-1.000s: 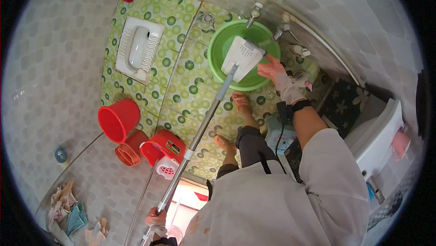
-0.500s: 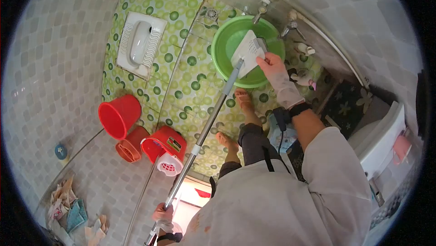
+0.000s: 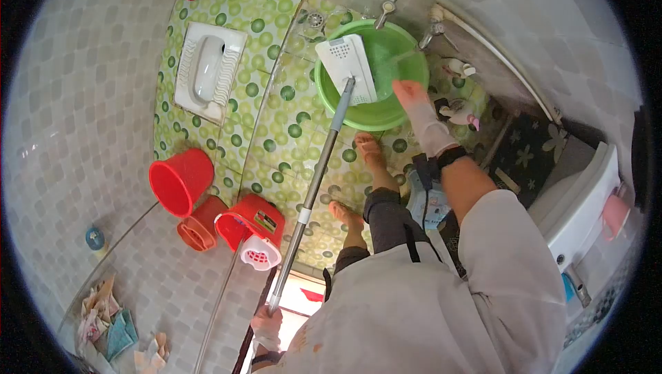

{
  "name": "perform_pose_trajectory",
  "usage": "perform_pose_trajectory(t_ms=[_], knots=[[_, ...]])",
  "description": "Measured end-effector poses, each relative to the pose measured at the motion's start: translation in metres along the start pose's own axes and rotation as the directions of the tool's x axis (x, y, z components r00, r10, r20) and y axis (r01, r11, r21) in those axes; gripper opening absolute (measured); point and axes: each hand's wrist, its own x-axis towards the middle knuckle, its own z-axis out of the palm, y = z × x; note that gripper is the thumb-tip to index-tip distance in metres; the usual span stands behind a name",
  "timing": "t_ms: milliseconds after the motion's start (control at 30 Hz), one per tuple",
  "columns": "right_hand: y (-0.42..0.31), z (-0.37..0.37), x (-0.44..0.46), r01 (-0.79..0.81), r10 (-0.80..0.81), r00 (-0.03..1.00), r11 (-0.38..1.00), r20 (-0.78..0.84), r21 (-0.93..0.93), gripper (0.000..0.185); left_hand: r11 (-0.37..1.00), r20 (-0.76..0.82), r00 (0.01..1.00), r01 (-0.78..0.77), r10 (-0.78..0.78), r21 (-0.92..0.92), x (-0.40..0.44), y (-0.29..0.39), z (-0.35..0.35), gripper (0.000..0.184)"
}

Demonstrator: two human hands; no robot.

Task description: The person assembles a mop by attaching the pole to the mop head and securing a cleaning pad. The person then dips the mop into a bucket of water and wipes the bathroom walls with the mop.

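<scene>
A flat mop has a steel pole and a white plate [image 3: 340,63] with perforated ends. The plate tilts over the left part of a green basin [image 3: 324,101] on the floor. My left hand [image 3: 267,323], in a thin clear glove, wraps round the pole [image 3: 314,191] near the bottom of the view. My right hand [image 3: 416,101], also gloved, hangs over the basin's near right side, apart from the plate. Its fingers bend down out of sight, so I cannot tell what they do. A tap [image 3: 386,12] juts over the basin's far rim, with water below.
Red buckets [image 3: 181,181] stand at the left, one with a white wringer [image 3: 261,253]. A squat toilet [image 3: 209,74] is set in the green-patterned floor. Bottles [image 3: 460,113] stand right of the basin, and a white washbasin [image 3: 586,201] is at the right.
The mop plate has turned and swung left, away from my right hand, which has come off it. My left hand and the pole have shifted slightly right.
</scene>
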Motion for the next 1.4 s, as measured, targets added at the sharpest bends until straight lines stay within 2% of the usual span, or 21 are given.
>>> perform_pose_trajectory(t_ms=[33, 100, 133, 200, 300, 333, 367, 433, 467, 567, 600, 633, 700, 833, 867, 933, 1000, 1133, 1200, 1333, 1400], knots=[[0.019, -0.002, 0.019, 0.001, -0.001, 1.000, 1.000, 0.003, 0.001, 0.049, 1.000, -0.002, 1.000, 0.003, -0.003, 0.000, -0.008, 0.005, -0.005, 0.017], [0.071, 0.002, 0.074, 0.052, -0.112, 0.981, 0.940, 0.161, 0.337, 0.071, 0.989, 0.035, 0.995, 0.097, -0.093, -0.110, -0.024, 0.017, -0.015, 0.018], [0.049, 0.002, 0.068, 0.056, -0.118, 0.979, 0.938, 0.164, 0.341, 0.071, 0.995, 0.007, 0.996, 0.084, -0.084, -0.060, -0.032, 0.027, -0.022, 0.020], [0.001, -0.002, 0.061, -0.320, 0.265, 0.947, 0.808, 0.179, 0.494, 0.083, 0.995, -0.025, 0.994, 0.103, -0.103, 0.009, -0.048, 0.043, -0.035, 0.020], [-0.033, 0.000, 0.075, -0.493, 0.362, 0.862, 0.760, 0.354, 0.423, 0.060, 0.989, -0.119, 0.989, 0.102, -0.089, 0.107, -0.060, 0.031, -0.034, 0.021], [-0.052, 0.000, 0.062, -0.392, 0.180, 0.884, 0.789, 0.432, 0.473, 0.046, 0.990, -0.130, 0.989, 0.083, -0.068, 0.113, -0.064, 0.027, -0.035, 0.021], [-0.047, 0.010, 0.065, -0.395, 0.177, 0.880, 0.789, 0.441, 0.471, 0.046, 0.991, -0.140, 0.989, 0.064, -0.048, 0.118, -0.068, 0.024, -0.035, 0.021], [-0.032, 0.028, 0.073, -0.466, -0.006, 0.804, 0.615, 0.595, 0.636, 0.042, 0.981, -0.148, 0.987, 0.085, -0.060, 0.173, -0.076, 0.015, -0.032, 0.022], [-0.064, 0.020, 0.043, -0.461, 0.093, 0.803, 0.723, 0.589, 0.515, 0.031, 0.970, -0.153, 0.987, 0.091, -0.057, 0.227, -0.077, 0.012, -0.028, 0.022], [-0.047, 0.031, 0.020, -0.404, 0.098, 0.874, 0.689, 0.475, 0.601, 0.030, 0.990, -0.183, 0.979, 0.106, -0.088, 0.091, -0.075, 0.004, -0.013, 0.021], [-0.039, 0.035, 0.015, -0.373, 0.105, 0.904, 0.668, 0.414, 0.644, 0.031, 0.978, -0.018, 0.979, 0.203, -0.202, 0.058, -0.072, 0.014, -0.018, 0.016], [-0.032, 0.038, 0.011, -0.371, 0.104, 0.904, 0.673, 0.414, 0.640, 0.031, 0.978, -0.015, 0.979, 0.203, -0.203, 0.052, -0.069, 0.004, -0.012, 0.016], [-0.019, 0.039, 0.002, -0.246, 0.050, 0.964, 0.535, 0.261, 0.808, 0.033, 0.899, 0.233, 0.958, 0.243, -0.164, -0.364, -0.056, -0.034, 0.013, 0.014], [-0.053, 0.030, -0.036, -0.106, -0.032, 0.988, 0.572, 0.151, 0.813, 0.027, 0.925, 0.425, 0.904, 0.126, 0.042, -0.359, -0.031, -0.017, 0.023, 0.040], [-0.045, 0.032, -0.034, -0.076, -0.045, 0.989, 0.655, 0.140, 0.752, 0.022, 0.913, 0.454, 0.890, 0.152, 0.041, -0.379, -0.010, -0.044, 0.048, 0.042], [-0.047, 0.030, -0.042, -0.047, -0.058, 0.990, 0.727, 0.129, 0.685, 0.017, 0.821, 0.448, 0.881, 0.139, 0.153, -0.553, 0.008, 0.014, 0.041, 0.037], [-0.072, 0.022, -0.065, -0.123, 0.072, 0.990, 0.850, 0.119, 0.512, 0.027, 0.721, 0.381, 0.900, 0.121, 0.210, -0.682, 0.030, 0.061, 0.044, 0.028], [-0.069, 0.021, -0.066, -0.041, -0.026, 0.995, 0.768, 0.095, 0.639, 0.029, 0.891, 0.283, 0.956, 0.064, 0.074, -0.449, 0.042, 0.117, 0.034, 0.020], [-0.073, 0.018, -0.068, 0.167, -0.259, 0.966, 0.656, 0.012, 0.736, 0.031, 0.894, 0.139, 0.986, -0.024, 0.096, -0.448, 0.041, 0.111, 0.035, 0.021], [-0.095, 0.004, -0.073, 0.137, -0.234, 0.969, 0.763, 0.072, 0.632, 0.032, 0.842, 0.081, 0.975, -0.137, 0.209, -0.522, 0.043, 0.075, 0.042, 0.020], [-0.095, 0.004, -0.064, 0.152, -0.237, 0.971, 0.738, 0.042, 0.658, 0.032, 0.912, 0.104, 0.989, -0.051, 0.102, -0.407, 0.030, 0.080, 0.033, 0.020]])
